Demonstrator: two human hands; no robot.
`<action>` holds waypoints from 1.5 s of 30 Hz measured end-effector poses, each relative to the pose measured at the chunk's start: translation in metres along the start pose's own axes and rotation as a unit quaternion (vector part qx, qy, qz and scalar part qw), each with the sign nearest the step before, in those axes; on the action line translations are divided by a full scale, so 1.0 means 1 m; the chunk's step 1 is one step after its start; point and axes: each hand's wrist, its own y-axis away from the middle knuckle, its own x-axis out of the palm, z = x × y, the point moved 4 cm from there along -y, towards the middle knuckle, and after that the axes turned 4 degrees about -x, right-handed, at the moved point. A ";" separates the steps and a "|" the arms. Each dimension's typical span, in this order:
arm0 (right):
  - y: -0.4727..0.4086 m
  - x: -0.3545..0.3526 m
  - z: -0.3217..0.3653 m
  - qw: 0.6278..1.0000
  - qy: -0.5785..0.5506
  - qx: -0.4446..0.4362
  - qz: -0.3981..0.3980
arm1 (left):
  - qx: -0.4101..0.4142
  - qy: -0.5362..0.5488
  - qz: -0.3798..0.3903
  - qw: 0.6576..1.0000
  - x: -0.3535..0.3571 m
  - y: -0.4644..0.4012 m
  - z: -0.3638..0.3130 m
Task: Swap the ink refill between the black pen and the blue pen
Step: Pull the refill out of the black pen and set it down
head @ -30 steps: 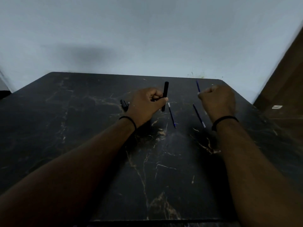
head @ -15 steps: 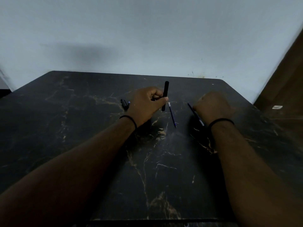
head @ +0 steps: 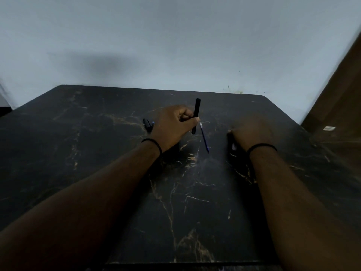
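The left hand [head: 172, 126] is curled round a black pen barrel [head: 196, 116], thumb and fingers clamped on its lower half, so that the barrel stands nearly upright above the dark marbled worktop [head: 97, 153], its top end clear of the knuckles and its bottom end showing just below the thumb. Just to the right of that hand a thin blue refill [head: 204, 138] lies slanted on the worktop, its pale upper end close to the thumb tip and its point aimed toward the near edge; whether it touches the hand cannot be told. On the far side of the left hand, partly hidden by it, small pen parts [head: 147, 124] lie together on the worktop, one dark and one with a bluish end, too small to make out further. The right hand [head: 252, 132] is low over the worktop, back turned up and blurred, fingers bent under; a dark slim shape [head: 232, 142] shows at its left edge with a pale spot on it, but whether the hand grips it or merely rests beside it cannot be told. Each wrist wears a thin black band [head: 154, 144]. A pale wall [head: 175, 45] stands behind the worktop, and a brown wooden surface [head: 338, 114] rises at the right.
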 end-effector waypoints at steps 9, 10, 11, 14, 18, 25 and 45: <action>-0.007 0.003 0.008 0.999 -0.018 -0.007 -0.049 | 0.004 -0.003 0.005 1.000 -0.002 -0.001 0.002; -0.008 0.004 0.006 0.999 -0.012 0.000 -0.044 | 0.004 -0.004 0.006 1.000 -0.002 -0.001 0.002; -0.008 0.005 0.005 0.999 -0.008 0.008 -0.038 | 0.003 -0.003 0.007 1.000 -0.002 -0.001 0.002; -0.008 0.006 0.004 0.999 0.000 0.007 -0.035 | -0.001 -0.004 0.003 1.000 -0.003 -0.002 0.003; -0.005 0.004 0.005 0.999 0.007 0.010 -0.036 | -0.003 0.005 0.007 1.000 -0.003 -0.002 0.005; -0.006 0.003 0.000 0.999 -0.004 0.019 -0.047 | -0.019 0.009 0.014 1.000 -0.002 -0.003 0.009; 0.006 -0.009 0.025 0.987 -0.067 -0.076 -0.125 | -0.027 0.001 0.006 1.000 -0.003 -0.002 0.010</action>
